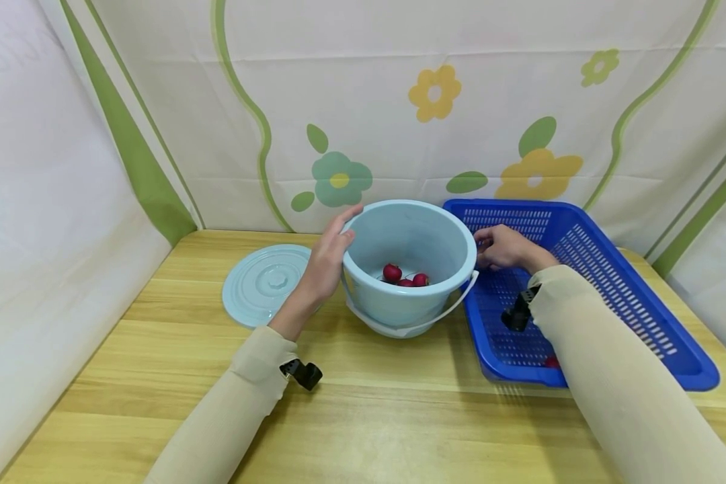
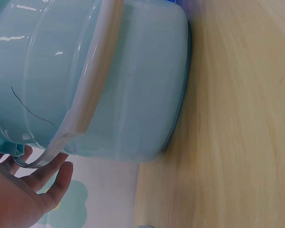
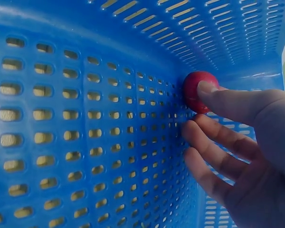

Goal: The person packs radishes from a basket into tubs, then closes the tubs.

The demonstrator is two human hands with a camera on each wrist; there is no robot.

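Sleeved arms reached out: the left hand lay with relaxed fingers on the bucket at nine o'clock, the right hand pinched a red fruit inside the blue basket.

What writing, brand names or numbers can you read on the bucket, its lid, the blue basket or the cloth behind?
None: no readable text shows in any view.
Light blue bucket: plain wall, only a thin dark line in the left wrist view.
Lid: raised rings, no letters.
Blue basket: slotted plastic, no label.
Backdrop cloth: printed flowers and leaves, no words.
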